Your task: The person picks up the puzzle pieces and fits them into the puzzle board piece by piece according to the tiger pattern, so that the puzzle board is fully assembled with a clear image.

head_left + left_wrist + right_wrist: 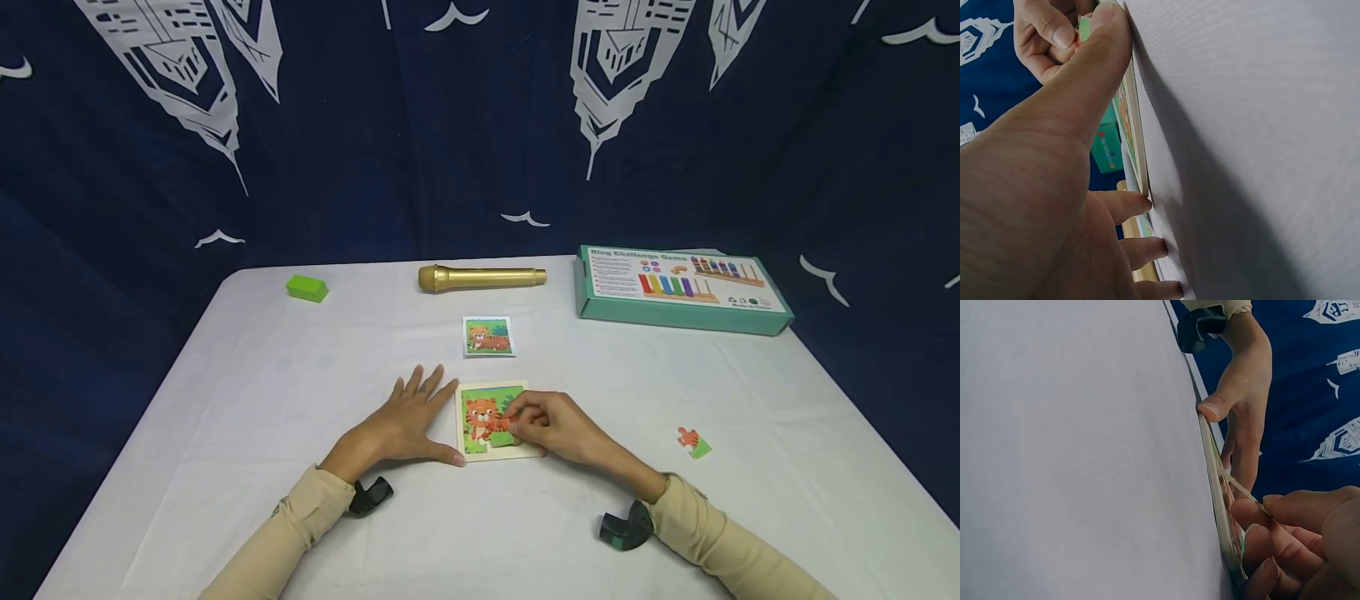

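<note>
A square wooden puzzle board point(461, 421) with a tiger picture lies on the white table. Spread fingers of my left hand point(405, 427) frame its left side, the thumb at the near corner and the index finger by the far one. My right hand point(558, 427) pinches a green-and-orange puzzle piece point(501, 439) between thumb and fingers over the board's lower right part. In the right wrist view that piece point(1239, 485) is tilted, one edge down at the board. Fingers hide the board's right side. Another puzzle piece point(694, 442) lies off to the right.
A small tiger picture card point(489, 337) lies just beyond the board. Farther back are a gold microphone point(482, 278), a green block point(307, 288) at left and a teal ring game box point(684, 292) at right. A dark blue curtain point(420, 150) hangs behind the table.
</note>
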A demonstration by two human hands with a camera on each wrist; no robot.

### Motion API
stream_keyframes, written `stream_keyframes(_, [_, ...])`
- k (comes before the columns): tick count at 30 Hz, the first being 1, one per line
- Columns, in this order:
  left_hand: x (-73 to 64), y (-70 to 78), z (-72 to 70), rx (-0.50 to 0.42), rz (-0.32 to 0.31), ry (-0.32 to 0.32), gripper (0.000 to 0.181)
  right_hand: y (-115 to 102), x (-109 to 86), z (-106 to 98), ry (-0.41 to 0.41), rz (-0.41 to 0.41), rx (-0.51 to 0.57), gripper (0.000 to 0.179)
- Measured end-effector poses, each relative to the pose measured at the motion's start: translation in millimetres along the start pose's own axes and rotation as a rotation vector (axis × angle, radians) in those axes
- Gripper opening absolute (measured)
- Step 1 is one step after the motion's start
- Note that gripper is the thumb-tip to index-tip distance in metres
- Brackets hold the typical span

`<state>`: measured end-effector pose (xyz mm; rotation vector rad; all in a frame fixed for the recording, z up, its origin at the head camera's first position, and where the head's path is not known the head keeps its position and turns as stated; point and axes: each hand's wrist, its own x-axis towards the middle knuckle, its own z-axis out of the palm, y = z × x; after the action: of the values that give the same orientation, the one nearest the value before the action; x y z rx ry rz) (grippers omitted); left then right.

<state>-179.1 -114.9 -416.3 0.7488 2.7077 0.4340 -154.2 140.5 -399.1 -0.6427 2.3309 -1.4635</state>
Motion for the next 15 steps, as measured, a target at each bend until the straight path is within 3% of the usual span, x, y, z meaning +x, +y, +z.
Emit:
stream_keyframes(6, [0.1,-0.7,1.0,0.007,-0.007,-0.003,0.115,0,0.2,3,-0.007,0.004,0.009,0.014])
stream_keyframes(15, [0.8,-0.5,0.9,0.008,-0.014,-0.008,0.115,32,8.6,8,0.032,-0.053,-0.082,0.011])
